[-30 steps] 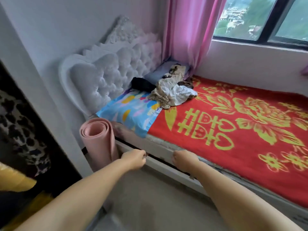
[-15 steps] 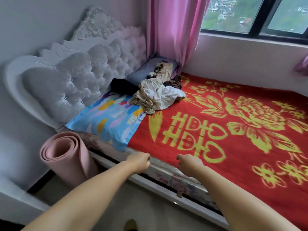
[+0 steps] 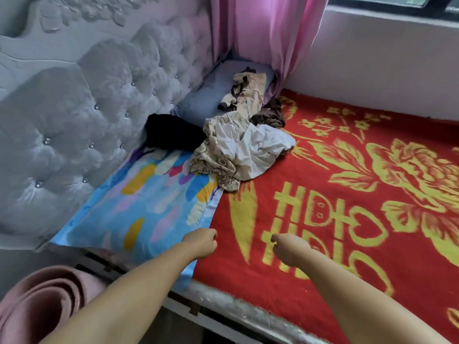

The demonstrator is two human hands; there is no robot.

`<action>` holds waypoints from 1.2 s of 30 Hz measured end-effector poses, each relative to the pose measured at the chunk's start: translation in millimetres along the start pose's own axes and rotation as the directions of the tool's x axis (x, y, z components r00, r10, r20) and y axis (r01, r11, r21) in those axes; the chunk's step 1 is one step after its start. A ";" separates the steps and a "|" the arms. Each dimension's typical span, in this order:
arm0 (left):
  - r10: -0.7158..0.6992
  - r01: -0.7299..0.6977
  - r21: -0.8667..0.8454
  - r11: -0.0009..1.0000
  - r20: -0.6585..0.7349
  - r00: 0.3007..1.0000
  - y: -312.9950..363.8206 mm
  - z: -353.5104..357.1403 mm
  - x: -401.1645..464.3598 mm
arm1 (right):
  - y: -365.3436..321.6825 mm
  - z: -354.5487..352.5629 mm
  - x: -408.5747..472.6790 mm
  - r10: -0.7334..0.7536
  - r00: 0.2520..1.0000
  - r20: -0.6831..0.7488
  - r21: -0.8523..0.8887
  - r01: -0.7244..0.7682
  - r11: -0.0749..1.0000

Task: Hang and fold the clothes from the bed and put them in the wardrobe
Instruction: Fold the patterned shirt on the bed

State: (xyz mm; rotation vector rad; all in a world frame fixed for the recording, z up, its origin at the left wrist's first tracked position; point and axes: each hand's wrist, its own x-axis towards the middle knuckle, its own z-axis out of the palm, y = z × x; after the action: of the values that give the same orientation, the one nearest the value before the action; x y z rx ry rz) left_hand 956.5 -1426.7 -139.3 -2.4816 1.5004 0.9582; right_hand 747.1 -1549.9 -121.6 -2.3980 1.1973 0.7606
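Nearest, a rolled pink mat (image 3: 44,304) stands by the bed frame. Both arms have pushed forward since a second ago: then the fists hung over the bed's edge, now the left hand (image 3: 201,243) sits above the corner of the blue patterned pillow (image 3: 139,207) and the right hand (image 3: 289,248) above the red blanket (image 3: 347,219), each with fingers curled in and holding nothing. The view has closed in too, so the reach is likely under way. Farther off, well apart from both hands, the pile of clothes (image 3: 238,145) lies untouched near the tufted headboard (image 3: 87,108) and pink curtain (image 3: 268,33).
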 end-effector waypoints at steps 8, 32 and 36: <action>-0.070 0.069 0.012 0.998 0.035 0.997 -63.6 -44.3 138.8 | -51.9 -30.2 135.7 -0.071 0.997 0.041 0.088 0.067 0.994; -0.196 0.200 0.060 0.978 -0.078 0.978 -160.9 45.6 311.1 | -158.8 -74.4 461.2 -0.075 0.964 -0.256 0.112 0.107 0.988; -0.199 0.203 0.093 0.975 -0.058 0.978 -162.4 46.8 312.1 | -160.1 -68.8 456.6 -0.125 0.983 -0.135 0.141 0.144 0.980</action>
State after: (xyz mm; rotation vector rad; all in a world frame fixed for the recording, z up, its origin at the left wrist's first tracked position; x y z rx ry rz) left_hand 1169.0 -1565.5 -387.4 -2.5423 1.2448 0.7761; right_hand 1125.3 -1777.2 -331.7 -2.4020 1.0837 0.4665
